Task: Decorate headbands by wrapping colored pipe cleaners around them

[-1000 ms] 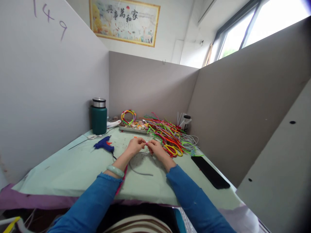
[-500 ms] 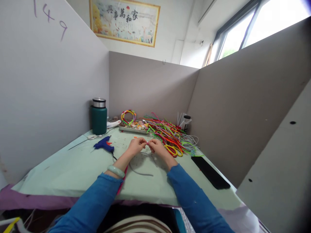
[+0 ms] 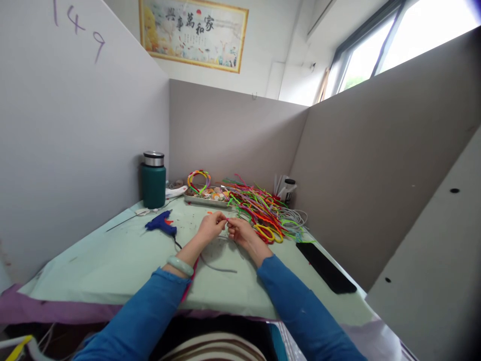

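Observation:
My left hand (image 3: 211, 225) and my right hand (image 3: 240, 231) meet over the middle of the table, fingertips almost touching. Between them they pinch a small bit of pink pipe cleaner, mostly hidden by the fingers. From under my left wrist a length of pink pipe cleaner (image 3: 191, 283) hangs toward the table's front edge. Grey cord (image 3: 220, 270) lies curved on the table below my hands. To the left of my left hand rests a blue glue gun (image 3: 161, 222). Just past my right hand spreads a tangled heap of coloured pipe cleaners (image 3: 259, 203).
A metal tray (image 3: 206, 202) of small pieces stands at the back, with a multicoloured ring (image 3: 199, 181) on it. A green bottle (image 3: 153, 183) is at back left. On the right lies a black flat object (image 3: 326, 267). Grey partitions (image 3: 236, 130) enclose the table.
My right hand has turned slightly and its fingers have curled in more. My left hand has barely moved, and the pinch on the pink pipe cleaner continues.

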A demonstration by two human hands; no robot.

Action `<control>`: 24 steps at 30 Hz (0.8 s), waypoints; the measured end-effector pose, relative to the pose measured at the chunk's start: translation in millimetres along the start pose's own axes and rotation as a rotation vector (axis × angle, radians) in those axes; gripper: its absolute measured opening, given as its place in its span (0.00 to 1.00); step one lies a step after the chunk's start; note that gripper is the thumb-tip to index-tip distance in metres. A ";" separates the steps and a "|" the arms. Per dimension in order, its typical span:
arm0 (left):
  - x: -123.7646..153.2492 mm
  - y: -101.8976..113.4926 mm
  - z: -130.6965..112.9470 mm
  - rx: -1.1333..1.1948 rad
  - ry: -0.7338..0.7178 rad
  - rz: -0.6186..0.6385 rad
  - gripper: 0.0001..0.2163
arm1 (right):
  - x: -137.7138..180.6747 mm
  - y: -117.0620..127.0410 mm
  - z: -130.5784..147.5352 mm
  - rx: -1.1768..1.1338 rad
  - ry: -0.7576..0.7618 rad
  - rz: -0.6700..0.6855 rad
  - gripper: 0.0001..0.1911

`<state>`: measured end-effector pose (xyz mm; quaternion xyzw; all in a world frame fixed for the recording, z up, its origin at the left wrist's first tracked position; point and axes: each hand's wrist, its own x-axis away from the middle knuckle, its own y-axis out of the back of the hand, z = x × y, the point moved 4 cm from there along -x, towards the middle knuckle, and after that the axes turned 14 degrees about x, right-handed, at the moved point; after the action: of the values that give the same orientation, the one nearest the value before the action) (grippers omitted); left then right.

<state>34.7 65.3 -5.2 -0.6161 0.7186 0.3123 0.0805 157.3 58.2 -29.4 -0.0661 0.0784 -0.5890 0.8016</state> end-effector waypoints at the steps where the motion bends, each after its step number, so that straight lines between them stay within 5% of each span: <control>1: 0.2 -0.1 -0.3 -0.005 -0.002 0.002 0.05 | -0.9 0.1 -0.5 -0.010 -0.009 0.002 0.11; 7: 1.1 -0.2 -5.3 -0.109 -0.071 0.031 0.06 | -2.4 4.8 2.5 0.168 0.012 -0.043 0.08; 16: 2.8 0.6 -8.7 -0.166 -0.051 0.000 0.08 | 18.8 0.0 32.2 1.222 0.627 -0.492 0.01; 20: -1.3 0.3 -0.9 0.045 0.056 -0.011 0.07 | 22.2 -2.9 34.1 1.238 0.686 -0.491 0.03; 24: -2.9 1.4 4.9 0.196 0.139 -0.009 0.08 | 12.2 5.5 25.8 0.971 0.543 -0.369 0.06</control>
<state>32.7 70.4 -7.1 -0.6288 0.7466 0.1968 0.0916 171.3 48.6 -5.8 0.4495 -0.0107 -0.6831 0.5755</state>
